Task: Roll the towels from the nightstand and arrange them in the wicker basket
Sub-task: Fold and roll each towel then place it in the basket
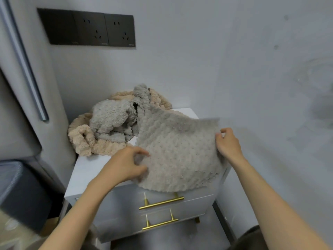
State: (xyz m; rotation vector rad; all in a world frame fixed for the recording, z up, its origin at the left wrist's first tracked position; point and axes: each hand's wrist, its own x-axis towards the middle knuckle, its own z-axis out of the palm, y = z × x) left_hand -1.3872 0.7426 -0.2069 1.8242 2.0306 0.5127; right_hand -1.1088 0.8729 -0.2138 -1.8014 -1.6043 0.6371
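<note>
Pinching grey towel (180, 152) by opposite edges: left hand (124, 165), right hand (228, 143); towel overhangs nightstand (86, 174) front edge; crumpled towel heap (108, 123) behind.

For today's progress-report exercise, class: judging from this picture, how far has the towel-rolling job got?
Done: nothing visibly; no rolled towel or basket shows. In hand: the left hand and right hand hold a grey towel spread over the nightstand. Left: rolling it, plus the crumpled grey and beige heap behind.
</note>
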